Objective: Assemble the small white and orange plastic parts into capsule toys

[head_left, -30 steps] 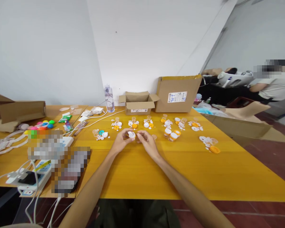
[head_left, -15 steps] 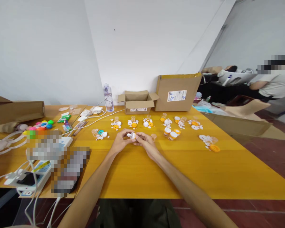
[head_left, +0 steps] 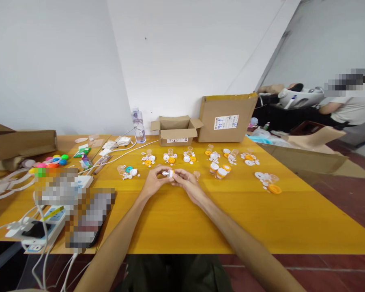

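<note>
Above the middle of the table, my left hand and my right hand are closed on one small white-and-orange plastic piece. A white part with dark holes sticks out from its left side, between my left fingers. Just beyond my right fingers stands a small clear cup. Farther right is a group of three white-and-orange capped jars. Left of my left hand lie a teal ring and white loose parts. Fingers partly hide the held piece.
Several piles of white and orange parts line the table behind my hands. An open cardboard box, a larger box and a water bottle stand at the back. Power strips and cables lie left. Another person is at far right.
The held piece has turned slightly in my fingers, so its white holed part shows more sideways. Both hands stay in nearly the same place. Something skin-coloured has appeared at the far left edge.
</note>
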`<state>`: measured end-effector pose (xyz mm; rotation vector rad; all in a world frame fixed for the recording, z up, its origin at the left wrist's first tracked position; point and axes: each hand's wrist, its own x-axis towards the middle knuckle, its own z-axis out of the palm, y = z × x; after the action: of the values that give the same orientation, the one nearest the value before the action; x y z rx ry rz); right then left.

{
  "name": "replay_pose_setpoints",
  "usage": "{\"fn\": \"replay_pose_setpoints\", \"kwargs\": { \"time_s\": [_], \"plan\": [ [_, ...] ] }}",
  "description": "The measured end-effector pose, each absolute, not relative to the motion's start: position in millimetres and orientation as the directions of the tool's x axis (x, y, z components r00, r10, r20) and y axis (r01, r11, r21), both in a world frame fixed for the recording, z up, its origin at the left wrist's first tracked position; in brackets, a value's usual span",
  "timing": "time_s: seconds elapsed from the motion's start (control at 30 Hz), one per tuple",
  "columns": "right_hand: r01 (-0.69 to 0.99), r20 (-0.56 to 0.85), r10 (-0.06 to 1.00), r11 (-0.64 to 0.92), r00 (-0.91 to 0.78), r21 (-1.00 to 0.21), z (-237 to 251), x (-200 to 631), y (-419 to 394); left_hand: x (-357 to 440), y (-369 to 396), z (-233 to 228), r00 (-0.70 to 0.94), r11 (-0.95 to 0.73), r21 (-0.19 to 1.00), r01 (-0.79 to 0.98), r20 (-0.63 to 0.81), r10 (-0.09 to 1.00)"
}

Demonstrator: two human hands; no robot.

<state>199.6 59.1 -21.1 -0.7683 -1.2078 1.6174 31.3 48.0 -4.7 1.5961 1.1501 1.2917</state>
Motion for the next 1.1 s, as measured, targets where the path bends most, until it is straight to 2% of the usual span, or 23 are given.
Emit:
{"fn": "replay_pose_setpoints", "kwargs": {
  "time_s": [0.37, 0.7, 1.1],
  "plan": [
    [-0.302, 0.042, 0.931, -0.075, -0.363, -0.95, -17.8, 198.7, 57.0, 32.5, 48.0, -5.0, 0.077, -0.318, 0.931, 0.182, 0.309, 0.948],
    [-0.274, 0.078, 0.916, -0.035, -0.393, -0.961, -19.5, 200.6, 59.1, 33.1, 45.1, -4.6, 0.06, -0.366, 0.881, 0.299, 0.366, 0.929],
    [-0.292, 0.062, 0.918, -0.06, -0.391, -0.955, -16.3, 200.6, 58.8, 35.2, 41.9, -0.7, 0.064, -0.431, 0.836, 0.339, 0.437, 0.897]
  ]
}}
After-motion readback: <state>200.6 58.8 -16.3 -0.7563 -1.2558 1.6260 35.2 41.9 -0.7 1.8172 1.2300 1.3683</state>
